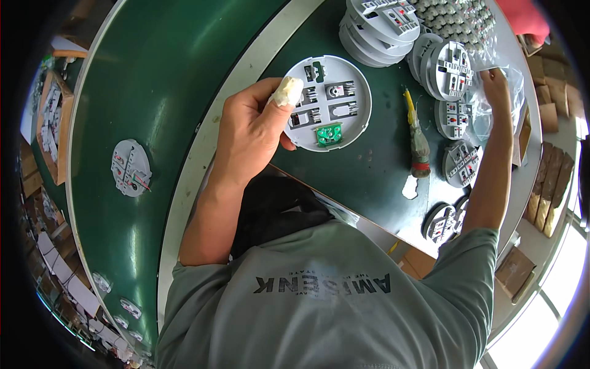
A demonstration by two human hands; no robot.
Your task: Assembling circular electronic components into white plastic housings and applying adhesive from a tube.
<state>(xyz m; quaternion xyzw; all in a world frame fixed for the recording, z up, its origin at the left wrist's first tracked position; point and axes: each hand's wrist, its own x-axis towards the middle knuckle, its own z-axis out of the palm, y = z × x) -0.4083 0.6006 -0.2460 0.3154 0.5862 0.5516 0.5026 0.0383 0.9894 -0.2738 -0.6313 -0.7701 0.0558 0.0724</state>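
Observation:
My left hand (251, 126) is closed on the rim of a round grey plastic housing (344, 126), held up with its inner side facing me. A white wrapping covers the thumb, which presses over the rim. Inside the housing are several metal-and-grey terminal fittings and a small green circuit board (329, 134) near its lower edge. My right hand (495, 89) reaches out at the far right, at a clear plastic bag (516, 92). Its fingers are bent and partly hidden, so what they grip does not show.
Stacked grey housings (376, 37) stand at the back, with leaning round units (452, 71) beside them. A yellow-tipped tool with a wrapped handle (418, 138) lies on the green tabletop (369, 178). Left, a green belt (117, 234) carries a round unit (130, 168).

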